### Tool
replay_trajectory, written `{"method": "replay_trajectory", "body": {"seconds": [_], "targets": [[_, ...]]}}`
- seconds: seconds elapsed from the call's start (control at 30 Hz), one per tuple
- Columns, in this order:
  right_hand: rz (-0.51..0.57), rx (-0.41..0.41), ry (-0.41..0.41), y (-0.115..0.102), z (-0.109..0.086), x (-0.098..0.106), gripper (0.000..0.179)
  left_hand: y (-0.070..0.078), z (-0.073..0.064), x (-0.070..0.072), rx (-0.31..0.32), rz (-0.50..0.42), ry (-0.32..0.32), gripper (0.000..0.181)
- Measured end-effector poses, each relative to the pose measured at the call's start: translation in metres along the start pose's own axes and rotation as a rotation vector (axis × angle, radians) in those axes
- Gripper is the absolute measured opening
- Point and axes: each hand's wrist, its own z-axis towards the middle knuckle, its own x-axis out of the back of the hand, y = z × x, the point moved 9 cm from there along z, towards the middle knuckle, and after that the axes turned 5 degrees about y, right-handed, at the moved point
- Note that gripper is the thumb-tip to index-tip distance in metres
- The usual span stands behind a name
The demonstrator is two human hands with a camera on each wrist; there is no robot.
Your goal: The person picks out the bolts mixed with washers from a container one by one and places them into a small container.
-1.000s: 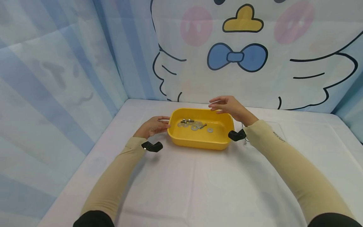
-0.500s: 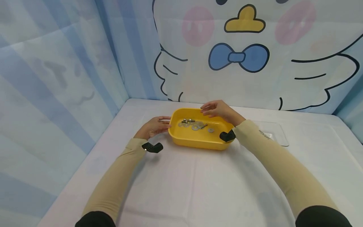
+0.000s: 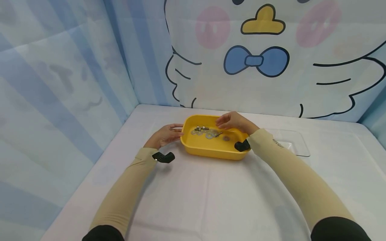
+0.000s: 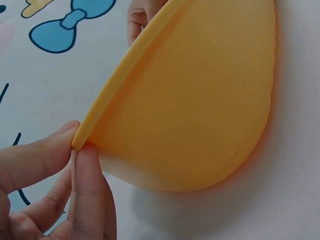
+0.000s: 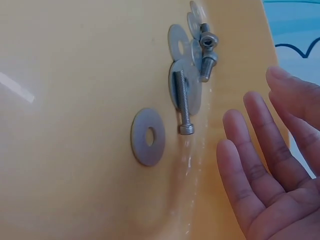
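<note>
Lower and further left than a second ago, our right hand point(image 3: 236, 121) hovers over the yellow tray point(image 3: 211, 152) on the bench point(image 3: 241, 197), fingers point(image 5: 274, 145) loosely parted, holding nothing, near the washers point(image 5: 137, 145) and bolts point(image 5: 183, 102); with our left hand point(image 3: 164, 135) we pinch the tray's rim point(image 4: 115, 81)

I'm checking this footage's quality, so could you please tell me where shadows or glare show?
Head view: soft shadows beside both sleeves on the white table; left wrist view: shadow and orange tint along the yellow tray; right wrist view: a white glare streak inside the tray.
</note>
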Motion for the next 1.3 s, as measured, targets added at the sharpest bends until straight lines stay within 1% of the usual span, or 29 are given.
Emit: {"method": "replay_trajectory", "body": {"seconds": [0.2,0.3,0.4,0.5,0.67,0.87,0.97,1.07,1.3], "targets": [[-0.032,0.059,-0.006,0.002,0.003,-0.005,0.034,0.002,-0.002,0.000,0.009,-0.014,-0.012,0.053],[-0.061,0.089,-0.005,0.000,0.002,-0.007,0.032,0.002,-0.001,0.001,0.028,0.004,0.006,0.049],[-0.074,0.086,-0.006,0.000,0.001,-0.010,0.033,0.002,0.002,0.002,0.049,0.025,0.041,0.044],[-0.086,0.071,-0.005,0.001,0.000,-0.011,0.032,0.002,0.005,0.002,0.069,0.017,0.064,0.041],[-0.112,0.059,0.000,0.004,0.002,-0.012,0.031,0.003,0.008,0.001,0.089,-0.011,0.059,0.042],[-0.141,0.058,-0.004,0.005,0.003,-0.012,0.027,0.000,0.010,0.003,0.115,-0.004,0.071,0.042],[-0.146,0.056,-0.007,0.007,0.004,-0.013,0.026,-0.001,0.010,0.003,0.119,-0.008,0.062,0.043],[-0.150,0.050,-0.009,0.009,0.006,-0.015,0.025,-0.003,0.010,0.004,0.125,-0.040,0.039,0.045],[-0.203,0.046,-0.015,0.011,0.005,-0.017,0.023,-0.004,0.007,0.002,0.107,-0.120,-0.052,0.051]]}}
